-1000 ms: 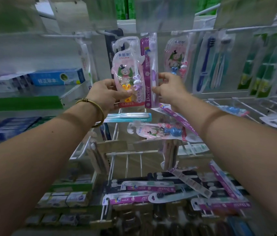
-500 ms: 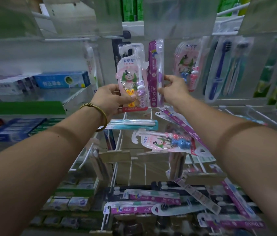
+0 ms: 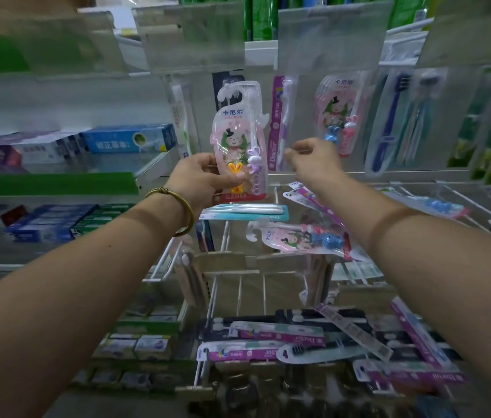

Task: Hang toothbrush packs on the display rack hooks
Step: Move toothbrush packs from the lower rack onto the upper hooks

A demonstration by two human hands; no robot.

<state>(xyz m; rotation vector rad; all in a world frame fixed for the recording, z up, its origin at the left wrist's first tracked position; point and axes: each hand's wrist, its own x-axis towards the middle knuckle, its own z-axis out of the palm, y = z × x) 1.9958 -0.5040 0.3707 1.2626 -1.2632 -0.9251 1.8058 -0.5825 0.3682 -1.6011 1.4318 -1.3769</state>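
1. A left shelf holds a blue toothpaste box beside white and red boxes; a green strip runs along its front edge.
2. On the shelf below, blue and green boxes lie flat.
3. Clear plastic panels hang across the top, blurred.
4. Behind them, green cartons stand upright on a white top shelf.
5. Low at left, small pale boxes sit in rows.
6. A pale grey back panel rises above the left shelf.
7. The light is dim and even.
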